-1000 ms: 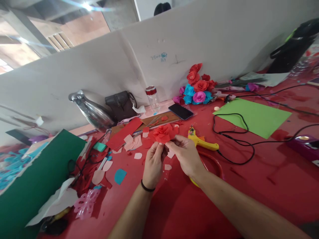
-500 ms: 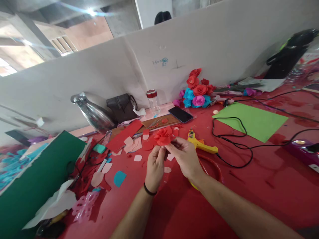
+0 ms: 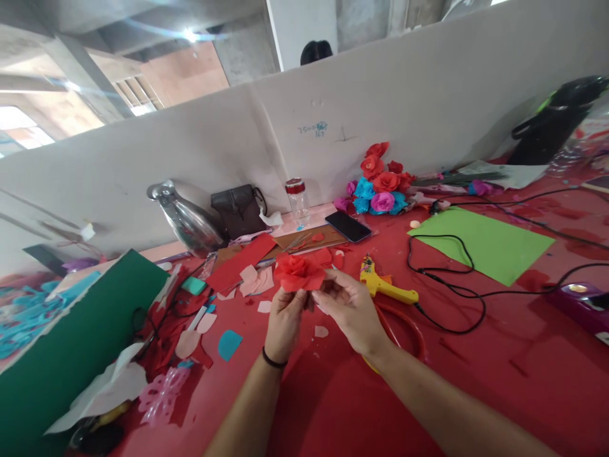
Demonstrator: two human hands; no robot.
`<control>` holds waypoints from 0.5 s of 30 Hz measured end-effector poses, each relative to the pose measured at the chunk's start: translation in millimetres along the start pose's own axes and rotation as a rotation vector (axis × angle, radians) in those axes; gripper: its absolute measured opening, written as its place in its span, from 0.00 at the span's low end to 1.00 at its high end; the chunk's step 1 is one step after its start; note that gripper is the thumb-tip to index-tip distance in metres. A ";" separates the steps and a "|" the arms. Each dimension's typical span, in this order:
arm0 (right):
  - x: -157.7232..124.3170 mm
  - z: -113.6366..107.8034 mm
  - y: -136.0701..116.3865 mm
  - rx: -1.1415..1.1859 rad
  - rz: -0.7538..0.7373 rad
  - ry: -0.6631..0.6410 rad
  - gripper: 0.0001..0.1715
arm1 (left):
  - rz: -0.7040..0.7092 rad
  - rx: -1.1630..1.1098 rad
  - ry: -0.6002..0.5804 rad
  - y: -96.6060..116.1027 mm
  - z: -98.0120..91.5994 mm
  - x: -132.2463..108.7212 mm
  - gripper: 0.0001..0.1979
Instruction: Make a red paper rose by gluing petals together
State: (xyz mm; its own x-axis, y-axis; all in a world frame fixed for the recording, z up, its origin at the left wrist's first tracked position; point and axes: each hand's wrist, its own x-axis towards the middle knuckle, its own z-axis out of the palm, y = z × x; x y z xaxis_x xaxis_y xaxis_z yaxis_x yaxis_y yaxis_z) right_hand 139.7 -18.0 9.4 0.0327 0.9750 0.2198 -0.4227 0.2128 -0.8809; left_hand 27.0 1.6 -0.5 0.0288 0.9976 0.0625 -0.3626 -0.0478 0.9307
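A red paper flower [image 3: 299, 271] with layered, spread petals is held above the middle of the red table [image 3: 314, 406]. My left hand [image 3: 286, 314] pinches it from below, with a dark band at the wrist. My right hand [image 3: 349, 311] has its thumb and fingers closed on the flower's lower right edge. The underside of the flower, where the fingertips meet, is hidden. Just right of my right hand lies a yellow glue gun [image 3: 387, 289]. Cut pink paper petals [image 3: 257, 280] and a blue petal [image 3: 230, 344] are scattered to the left.
Along the back stand a steel jug [image 3: 190, 222], a dark pouch [image 3: 238, 209], a glass jar [image 3: 298, 200], a phone [image 3: 348, 226] and a bunch of paper flowers [image 3: 383, 184]. A black cable [image 3: 451, 329] loops beside green paper [image 3: 490, 244]. A green box [image 3: 85, 343] stands left.
The flower has shifted left in my hands and turned, so more of its petals face the camera. My left hand has moved slightly left. The whole view has tilted up a little.
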 end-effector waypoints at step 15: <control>-2.4 -3.1 -10.3 -0.197 -0.146 -0.137 0.15 | 0.079 0.348 -0.040 -5.7 -21.0 2.5 0.05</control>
State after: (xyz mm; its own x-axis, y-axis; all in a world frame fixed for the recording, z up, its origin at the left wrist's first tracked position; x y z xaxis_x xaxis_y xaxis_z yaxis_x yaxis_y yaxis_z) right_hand 146.8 -22.3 16.7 -0.0484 0.9179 0.3938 -0.2376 0.3723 -0.8972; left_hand 9.6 5.4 -13.2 0.0522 0.9878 0.1466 -0.0262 -0.1454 0.9890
